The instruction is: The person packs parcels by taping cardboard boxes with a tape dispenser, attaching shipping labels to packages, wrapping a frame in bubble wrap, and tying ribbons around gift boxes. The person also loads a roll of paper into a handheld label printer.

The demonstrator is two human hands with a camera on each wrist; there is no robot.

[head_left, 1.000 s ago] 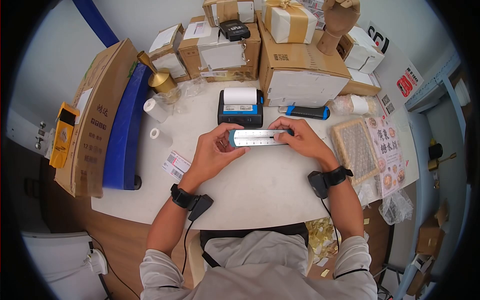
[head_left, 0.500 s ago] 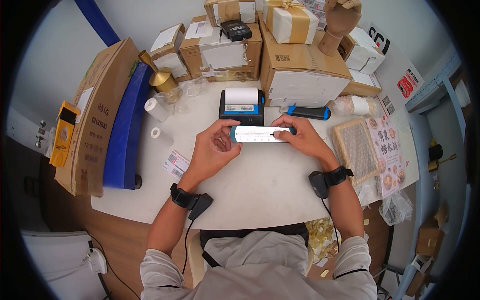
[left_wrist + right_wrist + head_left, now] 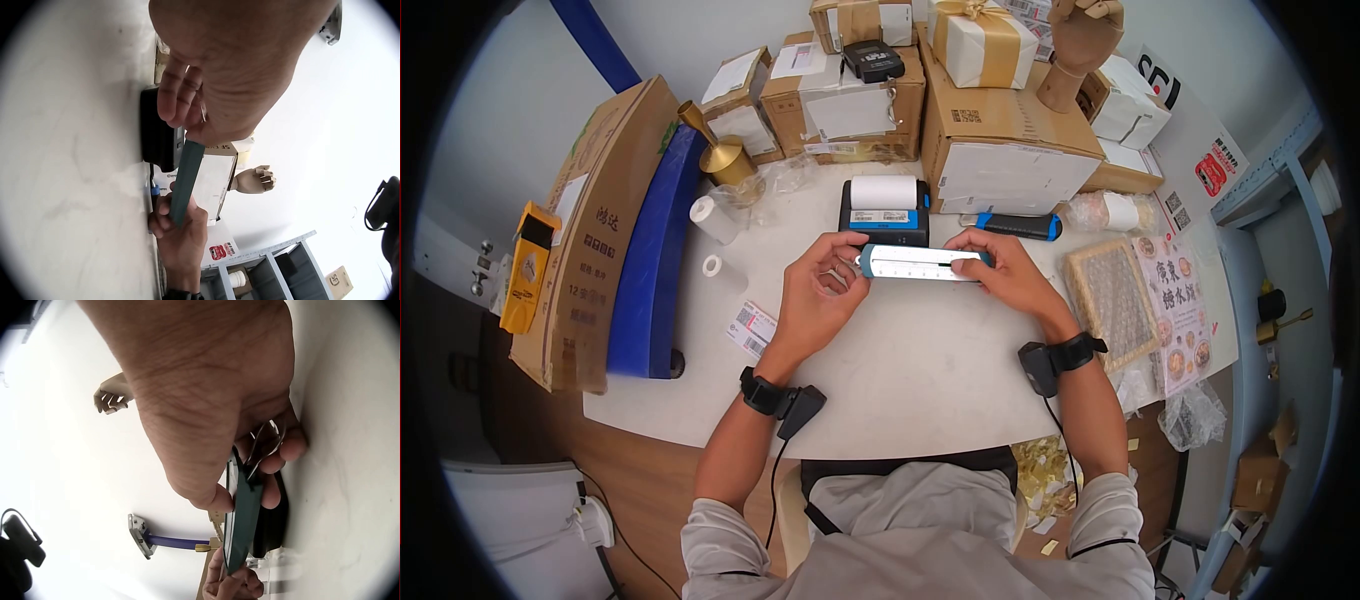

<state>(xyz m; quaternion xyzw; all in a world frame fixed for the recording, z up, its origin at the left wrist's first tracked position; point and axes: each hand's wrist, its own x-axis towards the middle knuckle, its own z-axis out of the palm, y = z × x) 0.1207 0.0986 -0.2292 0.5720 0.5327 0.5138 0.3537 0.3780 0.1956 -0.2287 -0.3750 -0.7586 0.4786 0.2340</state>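
Observation:
A flat teal spring scale (image 3: 915, 262) with a white, marked face and a slot along its middle is held level above the table, in front of the black label printer (image 3: 884, 212). My right hand (image 3: 1010, 275) grips its right end, thumb on the face. At the other end, my left hand (image 3: 820, 290) pinches the tip with thumb and fingers. From the right wrist view, a bent wire hook (image 3: 265, 450) shows among the right fingers. The teal back edge (image 3: 186, 184) of the scale spans both hands in the left wrist view.
Behind the printer stand cardboard boxes (image 3: 1010, 130), with a wooden hand model (image 3: 1075, 60) on top. A blue-black utility knife (image 3: 1020, 226) lies right of the printer. Two white paper rolls (image 3: 718, 218) and a printed label (image 3: 752, 328) sit to the left; a bubble-wrapped frame (image 3: 1110, 300) lies right.
The scale has risen slightly toward the printer and its face now catches more glare. My left hand has shifted left and upward to the scale's very tip; my right hand has barely moved.

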